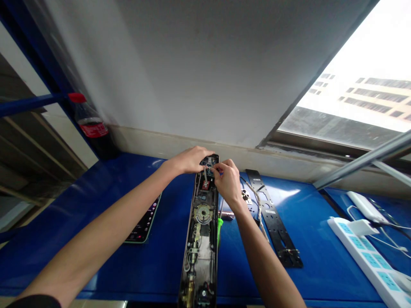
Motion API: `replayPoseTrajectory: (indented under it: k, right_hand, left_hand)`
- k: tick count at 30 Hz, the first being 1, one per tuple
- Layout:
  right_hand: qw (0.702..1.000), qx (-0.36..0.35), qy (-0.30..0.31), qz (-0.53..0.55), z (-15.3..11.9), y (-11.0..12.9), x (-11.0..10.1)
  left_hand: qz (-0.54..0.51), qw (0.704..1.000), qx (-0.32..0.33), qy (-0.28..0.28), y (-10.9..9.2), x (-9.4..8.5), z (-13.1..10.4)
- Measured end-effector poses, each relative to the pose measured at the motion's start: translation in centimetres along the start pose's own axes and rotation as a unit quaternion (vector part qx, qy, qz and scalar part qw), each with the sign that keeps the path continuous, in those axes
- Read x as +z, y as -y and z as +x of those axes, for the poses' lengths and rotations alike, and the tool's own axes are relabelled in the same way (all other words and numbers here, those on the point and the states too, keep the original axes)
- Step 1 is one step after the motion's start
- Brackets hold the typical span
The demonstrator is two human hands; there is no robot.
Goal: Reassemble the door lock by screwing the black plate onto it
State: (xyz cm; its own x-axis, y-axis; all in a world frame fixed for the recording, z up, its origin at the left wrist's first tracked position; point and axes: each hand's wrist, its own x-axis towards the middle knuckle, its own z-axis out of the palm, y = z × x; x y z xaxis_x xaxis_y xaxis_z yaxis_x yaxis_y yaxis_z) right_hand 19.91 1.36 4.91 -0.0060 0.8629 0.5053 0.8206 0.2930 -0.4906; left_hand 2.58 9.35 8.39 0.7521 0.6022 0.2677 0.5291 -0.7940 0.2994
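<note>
A long, narrow black lock housing (204, 239) lies open on the blue table, showing circuit boards, a round metal part and brass-coloured pieces inside. My left hand (194, 159) is closed around its far left end, fingers over the top edge and thumb by the board. My right hand (227, 176) pinches at the right side of the far circuit board (209, 164); what its fingertips hold, if anything, is too small to make out. A pale ribbon cable (206, 174) runs from that board to a small red board (206, 185).
Right of the housing lie a green-handled screwdriver (219, 226), a cable bundle (258, 203) and a black metal plate (272, 218). A phone (146, 224) is partly under my left forearm. A cola bottle (93, 128) stands back left; a power strip (362, 252) lies right.
</note>
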Motion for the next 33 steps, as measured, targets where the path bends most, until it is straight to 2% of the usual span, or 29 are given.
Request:
replayPoseTrajectory:
  k: [14,24,33]
  right_hand:
    - [0.999,0.037,-0.03,-0.008,-0.8,0.7,0.5]
    - [0.998,0.048,-0.033,-0.02,-1.1,1.3,0.3]
    - [0.998,0.041,-0.025,-0.031,-0.9,1.3,0.6]
  left_hand:
    - [-0.005,1.0,-0.011,0.004,-0.2,-0.1,-0.1]
    - [-0.027,0.999,0.016,-0.001,-0.4,-0.4,-0.2]
    - [-0.011,1.0,0.01,-0.005,-0.2,-0.1,-0.3]
